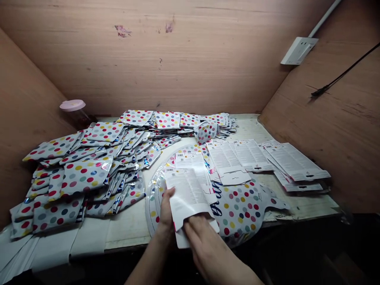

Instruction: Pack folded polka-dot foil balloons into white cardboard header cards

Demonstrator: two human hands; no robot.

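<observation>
While my left hand (166,215) grips one white printed sleeve (185,194) over the desk's (127,233) near edge, my right hand (204,243), fingers inside its mouth, closure unseen, could tear it by pushing crookedly.

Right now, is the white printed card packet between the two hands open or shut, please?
Open: the packet gapes at its near end, where the fingers of the right hand reach inside; the left hand holds its side.

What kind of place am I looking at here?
Probably a packing bench: piles of folded polka-dot foil packets, printed card sleeves at the right, and hands on an open sleeve.
</observation>
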